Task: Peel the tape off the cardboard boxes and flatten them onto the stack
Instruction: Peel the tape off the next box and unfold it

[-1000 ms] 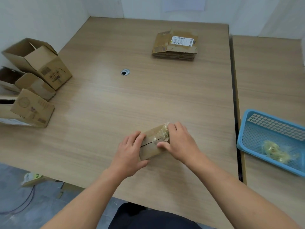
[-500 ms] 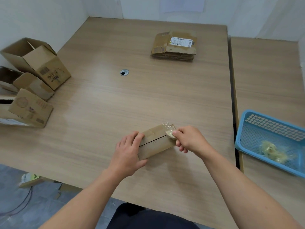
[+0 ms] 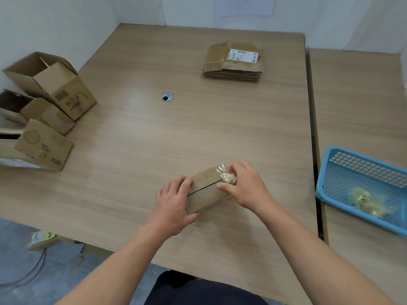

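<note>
The tape-peeling step is under way on a small box (image 3: pixel 207 192) that lies on the table (image 3: pixel 176 133) near the middle of its front edge. The left hand (image 3: pixel 171 205) grips the box's left end, fingers curled over the top and thumb against the near side, and braces it against the table. The right hand (image 3: pixel 246 186) pinches a crumpled bunch of clear tape (image 3: pixel 228 178) at the box's right end. Part of the strip appears to cling to the cardboard there, while the seam along the top already shows as a dark slit.

The next move, as I judge it, calls for a firm pull away from the box to free the last of the strip, with the left hand holding the box down. The tape would then go to the blue basket (image 3: pixel 356 155) on the second table (image 3: pixel 356 95) at the right, where a wad of peeled tape (image 3: pixel 365 199) lies. The box is not yet flattened. The stack (image 3: pixel 234 62) waits near the far right corner, and three open boxes (image 3: pixel 55 84) stand along the left edge.
</note>
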